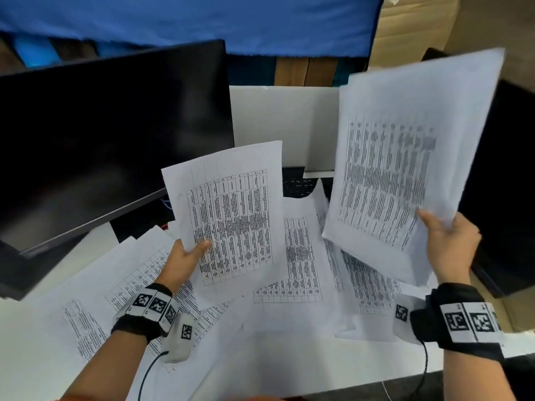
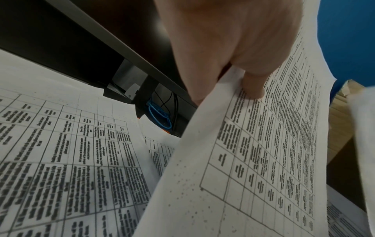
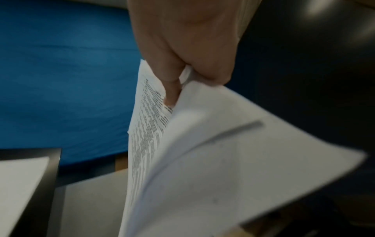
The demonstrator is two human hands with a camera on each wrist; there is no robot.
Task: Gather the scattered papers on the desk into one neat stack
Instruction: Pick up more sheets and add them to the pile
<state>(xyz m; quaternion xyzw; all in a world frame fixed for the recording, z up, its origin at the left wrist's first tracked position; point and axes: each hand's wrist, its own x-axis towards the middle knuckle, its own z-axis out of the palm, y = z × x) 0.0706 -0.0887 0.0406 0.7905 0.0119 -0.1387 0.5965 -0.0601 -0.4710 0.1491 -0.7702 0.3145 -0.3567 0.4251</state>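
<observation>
Several white sheets printed with tables (image 1: 301, 256) lie scattered and overlapping on the white desk (image 1: 333, 369). My left hand (image 1: 185, 260) pinches the lower left edge of one printed sheet (image 1: 231, 215) and holds it up over the desk's middle. The same sheet (image 2: 263, 152) shows in the left wrist view, with my thumb (image 2: 251, 86) on its printed face. At upper right my right hand (image 1: 448, 244) pinches a bundle of sheets (image 1: 405, 157) by its lower right corner, raised and blurred. The right wrist view shows that bundle (image 3: 202, 152) fanning out under my fingers (image 3: 172, 94).
A dark monitor (image 1: 101, 146) stands at the left, with cables (image 2: 160, 115) under it. A second dark screen (image 1: 500, 183) is at the right edge, a black keyboard (image 1: 298, 183) behind the papers, a white panel (image 1: 283, 123) and blue cloth (image 1: 202, 21) beyond.
</observation>
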